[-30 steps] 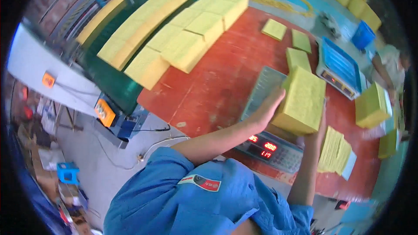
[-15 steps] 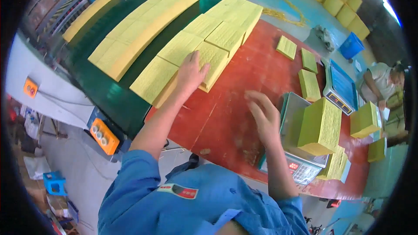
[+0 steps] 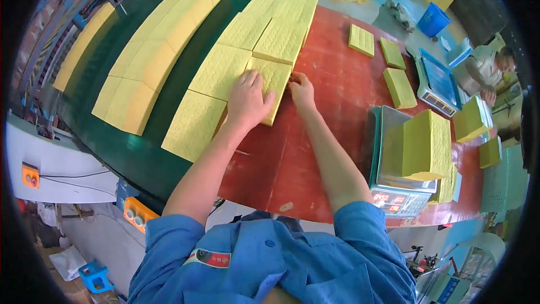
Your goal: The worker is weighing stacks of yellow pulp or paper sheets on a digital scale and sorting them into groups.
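One yellow block [image 3: 277, 79], centre of frame. Left hand [image 3: 249, 100] flat on top, fingers extended; right hand [image 3: 303, 93] curled at right edge, grip unclear. Likely soft, slightly floppy; hold opposite sides.

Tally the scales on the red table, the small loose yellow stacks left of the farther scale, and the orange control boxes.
Scales: 2
Small loose yellow stacks: 3
Orange control boxes: 2
Total: 7

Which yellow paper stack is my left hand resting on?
The near-end yellow paper stack in the row bordering the red tabletop; it alone has your left hand on top and right hand alongside.
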The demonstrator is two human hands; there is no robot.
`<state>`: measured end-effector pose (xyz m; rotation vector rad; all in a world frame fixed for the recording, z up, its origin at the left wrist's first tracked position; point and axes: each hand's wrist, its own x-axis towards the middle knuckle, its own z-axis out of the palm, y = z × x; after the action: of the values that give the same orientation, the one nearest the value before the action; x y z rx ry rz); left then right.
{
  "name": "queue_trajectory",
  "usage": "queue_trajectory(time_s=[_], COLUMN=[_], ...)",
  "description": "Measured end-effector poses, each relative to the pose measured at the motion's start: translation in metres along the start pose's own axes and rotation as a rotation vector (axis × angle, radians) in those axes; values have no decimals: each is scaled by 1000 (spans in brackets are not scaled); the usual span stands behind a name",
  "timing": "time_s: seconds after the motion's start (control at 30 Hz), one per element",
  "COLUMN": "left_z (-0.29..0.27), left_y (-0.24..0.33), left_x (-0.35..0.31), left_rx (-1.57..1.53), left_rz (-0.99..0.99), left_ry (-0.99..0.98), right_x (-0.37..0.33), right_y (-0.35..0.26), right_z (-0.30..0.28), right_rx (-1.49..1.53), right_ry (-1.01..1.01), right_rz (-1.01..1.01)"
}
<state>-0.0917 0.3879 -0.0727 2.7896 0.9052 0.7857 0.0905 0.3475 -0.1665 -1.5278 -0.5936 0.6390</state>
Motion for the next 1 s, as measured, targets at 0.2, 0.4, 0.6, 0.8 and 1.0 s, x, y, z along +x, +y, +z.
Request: queue_trajectory(time_s=[0.2,0.4,0.6,0.8,1.0], left_z=[-6,-13,-30,-66,-95], left_y=[-2,8,21,55,66], left_x=[-8,-10,-38,-42,-150], left_rx=[38,-108,-413,-444,-862], left_rz=[37,108,303,787,-411], left_ry=[7,13,-129,-352,70], right_x=[-2,-17,-158,-274,-190], right_y=[-19,-24,-25,-74,-108], right_z=[-8,-31,-107,-153,-127], right_rx=[-190,-169,-283,-61,-146], right_ry=[-119,-69,-32,-82,-8], right_rz=[35,12,-93,229,-231])
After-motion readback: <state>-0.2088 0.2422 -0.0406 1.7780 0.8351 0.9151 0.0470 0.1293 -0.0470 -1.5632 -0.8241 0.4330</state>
